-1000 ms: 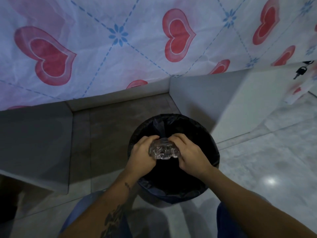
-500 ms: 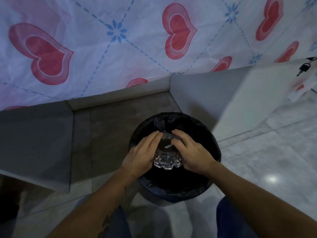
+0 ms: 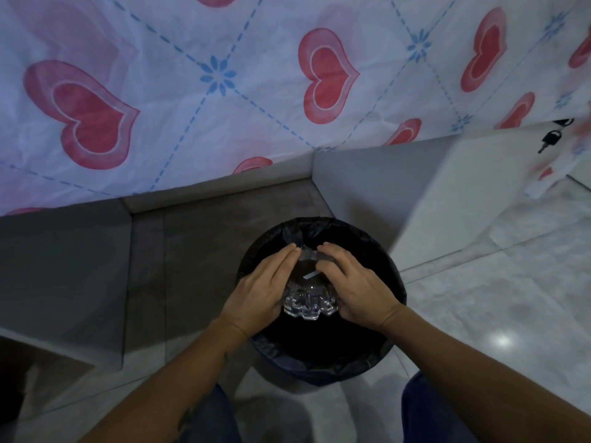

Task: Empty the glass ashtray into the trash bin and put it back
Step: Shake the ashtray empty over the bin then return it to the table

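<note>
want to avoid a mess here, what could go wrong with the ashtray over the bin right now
The glass ashtray is held only by its sides between the left hand and right hand, directly above the open black-lined trash bin; a slip would likely drop it in. A pale cigarette butt seems to remain in the bowl, so it may not be fully emptied yet.

Ashtray [image 3: 309, 302] tipped back upright

Both hands grip the glass ashtray [image 3: 309, 303] over the black-lined trash bin [image 3: 391, 343], left hand [image 3: 260, 290] on its left side, right hand [image 3: 355, 287] on its right. A pale cigarette butt [image 3: 311, 275] lies inside. A heart-patterned cloth [image 3: 192, 91] hangs beyond.
</note>
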Demonstrator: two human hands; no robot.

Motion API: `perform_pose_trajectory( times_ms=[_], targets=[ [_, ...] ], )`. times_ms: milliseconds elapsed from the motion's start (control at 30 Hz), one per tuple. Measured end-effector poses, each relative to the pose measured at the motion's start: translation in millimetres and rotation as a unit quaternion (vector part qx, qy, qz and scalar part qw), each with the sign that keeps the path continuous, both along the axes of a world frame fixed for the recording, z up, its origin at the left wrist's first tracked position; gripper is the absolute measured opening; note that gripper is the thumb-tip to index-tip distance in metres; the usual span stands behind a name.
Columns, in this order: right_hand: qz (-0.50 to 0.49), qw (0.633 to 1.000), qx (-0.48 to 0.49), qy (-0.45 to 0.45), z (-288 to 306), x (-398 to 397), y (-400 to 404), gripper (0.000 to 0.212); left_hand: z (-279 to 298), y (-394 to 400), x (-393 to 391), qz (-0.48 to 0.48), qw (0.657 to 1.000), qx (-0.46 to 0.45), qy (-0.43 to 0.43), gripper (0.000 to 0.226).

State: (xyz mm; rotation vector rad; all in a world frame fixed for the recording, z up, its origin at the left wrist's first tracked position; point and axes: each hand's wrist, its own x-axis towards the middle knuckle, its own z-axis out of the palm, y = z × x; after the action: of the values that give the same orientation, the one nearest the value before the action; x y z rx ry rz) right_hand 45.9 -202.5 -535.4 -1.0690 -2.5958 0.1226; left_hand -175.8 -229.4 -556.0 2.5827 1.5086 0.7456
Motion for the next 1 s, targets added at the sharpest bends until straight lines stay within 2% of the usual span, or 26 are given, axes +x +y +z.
perform_pose_trajectory(
  times_ms=[67,167,233,300,400,567,667,767,900,1000],
  targets=[
    [-0.016,0.998,-0.054,0.034,6.3,1.9,-3.6,0.063,2.2,-3.0,2.2,0.013,0.994,-0.068,-0.088,0.084],
    [-0.034,0.988,-0.118,0.098,16.5,3.4,-3.3,0.055,7.8,-9.2,9.7,0.043,0.972,-0.124,-0.193,0.085],
    [-0.059,0.966,-0.193,0.162,20.7,4.0,-0.6,0.049,11.2,-11.1,14.3,0.061,0.959,-0.139,-0.239,0.084],
    [-0.089,0.932,-0.279,0.214,23.4,5.8,0.1,0.044,15.9,-11.4,18.6,0.099,0.941,-0.159,-0.28,0.072],
    [-0.116,0.893,-0.352,0.256,28.6,7.3,-5.7,0.047,19.6,-13.2,26.9,0.145,0.933,-0.136,-0.301,0.053],
    [-0.148,0.853,-0.4,0.3,25.4,8.0,-17.7,0.062,20.2,-15.8,38.9,0.184,0.921,-0.105,-0.327,0.041],
    [-0.164,0.868,-0.363,0.297,18.8,8.6,-23.7,0.059,20.2,-17.6,48.6,0.206,0.901,-0.124,-0.362,0.037],
    [-0.188,0.874,-0.341,0.292,18.4,9.4,-25.7,0.056,19.7,-15.7,55.9,0.219,0.898,-0.126,-0.36,0.036],
    [-0.204,0.815,-0.437,0.321,46.1,15.9,-26.1,0.053,42.8,-14.9,59.9,0.239,0.898,-0.158,-0.335,0.033],
    [-0.229,0.782,-0.491,0.308,92.4,20.9,-27.1,0.051,91.6,-20.7,65.2,0.249,0.867,-0.233,-0.364,0.032]
  ],
)
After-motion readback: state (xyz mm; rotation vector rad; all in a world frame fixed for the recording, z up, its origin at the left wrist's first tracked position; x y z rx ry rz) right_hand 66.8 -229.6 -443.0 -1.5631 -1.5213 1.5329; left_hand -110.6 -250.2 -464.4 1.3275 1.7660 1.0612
